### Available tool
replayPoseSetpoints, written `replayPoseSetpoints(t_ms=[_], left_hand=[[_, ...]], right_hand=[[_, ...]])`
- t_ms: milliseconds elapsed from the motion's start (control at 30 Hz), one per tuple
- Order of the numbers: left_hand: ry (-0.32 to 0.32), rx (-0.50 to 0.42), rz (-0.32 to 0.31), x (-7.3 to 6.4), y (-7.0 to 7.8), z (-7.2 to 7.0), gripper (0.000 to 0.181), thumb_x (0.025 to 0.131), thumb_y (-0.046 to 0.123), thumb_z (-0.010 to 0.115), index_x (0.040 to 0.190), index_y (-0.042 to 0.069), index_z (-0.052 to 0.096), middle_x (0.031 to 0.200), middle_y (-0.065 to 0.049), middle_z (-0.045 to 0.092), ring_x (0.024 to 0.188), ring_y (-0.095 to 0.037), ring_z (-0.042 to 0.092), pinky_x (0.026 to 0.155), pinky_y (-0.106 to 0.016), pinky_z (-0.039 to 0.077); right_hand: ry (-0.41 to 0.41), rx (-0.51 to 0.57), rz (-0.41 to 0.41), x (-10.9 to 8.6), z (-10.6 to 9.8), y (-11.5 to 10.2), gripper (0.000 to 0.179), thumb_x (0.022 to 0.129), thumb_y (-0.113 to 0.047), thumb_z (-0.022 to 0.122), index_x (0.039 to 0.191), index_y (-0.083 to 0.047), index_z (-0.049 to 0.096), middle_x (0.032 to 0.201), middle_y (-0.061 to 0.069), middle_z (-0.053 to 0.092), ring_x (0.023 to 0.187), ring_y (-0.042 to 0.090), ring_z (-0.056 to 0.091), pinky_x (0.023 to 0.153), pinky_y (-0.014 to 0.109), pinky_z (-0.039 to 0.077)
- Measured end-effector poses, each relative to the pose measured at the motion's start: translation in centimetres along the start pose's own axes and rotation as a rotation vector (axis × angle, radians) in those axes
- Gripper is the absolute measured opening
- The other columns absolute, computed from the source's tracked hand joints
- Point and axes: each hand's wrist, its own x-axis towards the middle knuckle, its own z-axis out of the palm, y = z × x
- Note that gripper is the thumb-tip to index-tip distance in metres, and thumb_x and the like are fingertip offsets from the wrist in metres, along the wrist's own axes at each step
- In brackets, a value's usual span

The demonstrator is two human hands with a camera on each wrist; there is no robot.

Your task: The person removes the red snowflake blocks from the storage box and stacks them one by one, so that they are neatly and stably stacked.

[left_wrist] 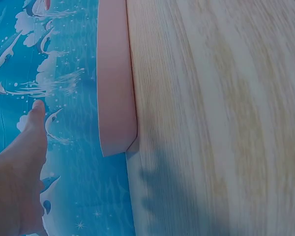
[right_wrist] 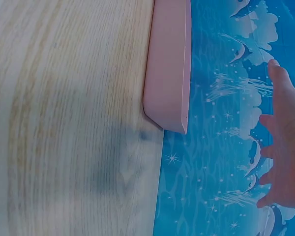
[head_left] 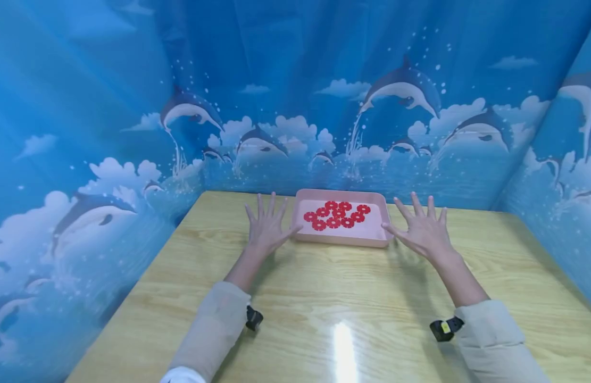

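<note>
A shallow pink tray (head_left: 340,241) lies on the table, with several red notched discs (head_left: 333,222) spread over its floor. Each disc seems to have a small hole in its middle. Beside the tray's left end, my left hand (head_left: 266,229) is held with its fingers spread wide and nothing in it. My right hand (head_left: 425,232) mirrors it by the right end, fingers also spread and holding nothing. Both wrist views show the tray's outer side wall (left_wrist: 117,78) and each hand apart from it, above the table. From those low angles the discs are hidden.
The wooden table (head_left: 295,298) carries a bright light reflection near its front. Behind it and at both sides hangs a blue curtain (head_left: 285,64) printed with dolphins and clouds. A black strapped device (head_left: 254,318) sits at the left wrist, another (head_left: 446,328) at the right.
</note>
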Motion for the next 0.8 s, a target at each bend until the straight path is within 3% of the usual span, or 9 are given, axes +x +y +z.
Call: replayPoseSetpoints(t_ms=[167,400,500,533,800], left_hand=[[-0.02,-0.002,0.006,0.1,0.1,-0.1,0.085,0.081,0.075,0.027,0.148,0.024,0.015,0.151,-0.009,-0.005,0.13,-0.039,-0.019,0.097,-0.066,-0.008],[0.013,-0.042,0.015,0.6,0.7,0.5,0.083,0.082,0.073,0.032,0.148,0.026,0.014,0.151,-0.01,-0.002,0.131,-0.04,-0.014,0.096,-0.065,-0.011],[0.003,-0.074,0.01,0.8,1.0,1.3,0.082,0.082,0.072,0.033,0.147,0.028,0.011,0.151,-0.01,0.001,0.132,-0.041,-0.011,0.096,-0.064,-0.012],[0.012,-0.079,0.017,1.0,0.8,2.1,0.082,0.082,0.073,0.031,0.148,0.028,0.01,0.151,-0.01,0.002,0.132,-0.041,-0.01,0.096,-0.065,-0.012],[0.008,-0.124,-0.014,1.3,1.6,4.4,0.085,0.082,0.073,0.033,0.148,0.022,0.016,0.15,-0.013,0.015,0.134,-0.041,0.006,0.101,-0.064,0.0]], right_hand=[[-0.004,-0.004,0.007,0.0,0.1,0.0,0.084,0.085,-0.068,0.035,0.147,-0.012,0.02,0.147,0.026,0.003,0.126,0.051,-0.014,0.092,0.069,-0.013],[-0.001,0.014,0.001,0.2,0.4,0.0,0.085,0.085,-0.068,0.036,0.146,-0.011,0.022,0.147,0.027,0.005,0.126,0.053,-0.012,0.092,0.071,-0.008],[-0.016,0.03,0.005,0.3,0.9,0.1,0.086,0.084,-0.068,0.037,0.146,-0.01,0.023,0.147,0.028,0.006,0.126,0.054,-0.011,0.092,0.072,-0.008],[-0.02,0.035,0.006,0.4,1.1,0.1,0.086,0.084,-0.068,0.038,0.146,-0.01,0.023,0.147,0.028,0.006,0.126,0.055,-0.01,0.091,0.072,-0.008],[-0.055,0.076,0.045,0.8,3.8,0.4,0.082,0.086,-0.063,0.041,0.145,-0.009,0.024,0.146,0.029,0.009,0.125,0.058,-0.002,0.092,0.073,-0.004]])
